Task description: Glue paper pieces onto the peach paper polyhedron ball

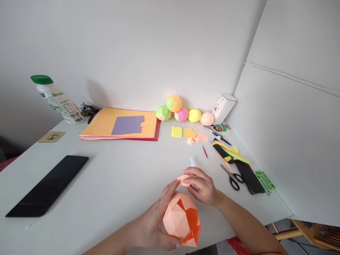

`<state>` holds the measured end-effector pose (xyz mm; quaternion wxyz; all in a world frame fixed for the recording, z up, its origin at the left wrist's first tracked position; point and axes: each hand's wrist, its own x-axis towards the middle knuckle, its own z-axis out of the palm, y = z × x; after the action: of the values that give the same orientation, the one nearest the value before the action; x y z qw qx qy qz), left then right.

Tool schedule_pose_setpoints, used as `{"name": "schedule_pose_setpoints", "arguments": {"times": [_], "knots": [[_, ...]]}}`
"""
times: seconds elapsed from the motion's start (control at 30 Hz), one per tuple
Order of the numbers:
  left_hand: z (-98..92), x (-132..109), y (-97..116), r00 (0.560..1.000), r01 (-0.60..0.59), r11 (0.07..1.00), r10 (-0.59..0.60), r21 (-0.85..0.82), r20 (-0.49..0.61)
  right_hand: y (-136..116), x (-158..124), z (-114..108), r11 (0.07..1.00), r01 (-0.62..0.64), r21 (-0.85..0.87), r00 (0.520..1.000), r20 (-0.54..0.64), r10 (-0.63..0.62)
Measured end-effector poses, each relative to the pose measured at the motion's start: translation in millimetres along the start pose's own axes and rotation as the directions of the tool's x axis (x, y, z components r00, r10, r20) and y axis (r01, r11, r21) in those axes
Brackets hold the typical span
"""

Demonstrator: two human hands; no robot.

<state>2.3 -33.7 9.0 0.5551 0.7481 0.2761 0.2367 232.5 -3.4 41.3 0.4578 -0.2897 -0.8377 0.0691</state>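
My left hand point(156, 219) is wrapped round a peach faceted paper ball point(176, 219). A gap in its right side shows the orange inside. Pinched in my right hand point(202, 184) is a small peach paper piece point(183, 180), just above the ball. The left fingertips reach up to this piece's lower left edge. Just behind the right fingers a white nozzle point(193, 162) sticks up; the rest of it is hidden. Farther back lie folded peach paper bits point(190, 141), an orange paper piece point(189, 133) and a yellow paper stack point(176, 132).
Several finished paper balls point(181, 114) stand against the wall. On the right lie scissors point(231, 177), a phone point(249, 176), paper strips point(236, 154) and pens. A black tablet-like slab point(47, 187), a paper stack point(98, 124) and a green-capped bottle point(62, 102) are on the left.
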Motion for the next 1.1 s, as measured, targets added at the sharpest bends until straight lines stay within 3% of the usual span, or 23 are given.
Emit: {"name": "schedule_pose_setpoints", "arguments": {"times": [0.17,0.4,0.53,0.63,0.73,0.8,0.87,0.93,1.0,1.03,1.1], "knots": [[0.1,3.0,-5.5,0.998,0.010,0.996,-0.005,-0.083,0.059,-2.8,-3.8,0.7,1.000,0.022,-0.001,1.000,0.016,-0.022],[-1.1,1.6,-5.3,0.996,-0.082,0.992,0.084,-0.093,0.013,-7.5,-11.3,6.4,1.000,-0.005,-0.021,0.999,0.041,0.006],[0.5,-2.3,-4.2,0.998,-0.002,0.998,0.006,-0.059,0.065,-6.0,-19.4,11.2,0.985,-0.134,0.112,0.985,0.120,0.120],[0.4,-4.0,-4.6,0.995,0.055,0.998,-0.053,-0.011,0.088,-2.2,-19.1,7.4,0.987,-0.092,0.132,0.980,0.190,0.066],[-1.6,-1.8,-4.1,0.996,0.044,0.999,-0.046,0.022,0.083,3.9,-13.1,-3.9,1.000,0.003,0.003,0.986,0.164,-0.003],[-2.9,1.1,-2.7,0.998,0.005,0.999,-0.008,0.036,0.066,8.1,-10.0,-11.5,0.975,-0.115,-0.191,0.983,0.121,0.139],[-3.7,3.9,-0.4,0.999,-0.015,0.999,0.012,0.047,0.050,11.7,-9.6,-16.4,0.847,-0.324,-0.421,0.910,0.106,0.400],[-4.0,5.8,2.6,0.998,0.014,0.999,-0.017,0.051,0.057,14.2,-11.8,-18.6,0.660,-0.471,-0.585,0.746,0.135,0.652],[-4.1,6.7,5.4,0.994,0.065,0.997,-0.069,0.050,0.082,15.9,-14.3,-19.5,0.555,-0.527,-0.644,0.606,0.173,0.776],[-4.1,6.9,6.3,0.992,0.077,0.996,-0.082,0.053,0.092,16.4,-14.8,-20.3,0.535,-0.545,-0.645,0.570,0.183,0.801],[-3.8,7.1,6.5,0.993,0.056,0.996,-0.063,0.067,0.097,16.6,-13.3,-23.2,0.524,-0.575,-0.629,0.555,0.171,0.814]]}}
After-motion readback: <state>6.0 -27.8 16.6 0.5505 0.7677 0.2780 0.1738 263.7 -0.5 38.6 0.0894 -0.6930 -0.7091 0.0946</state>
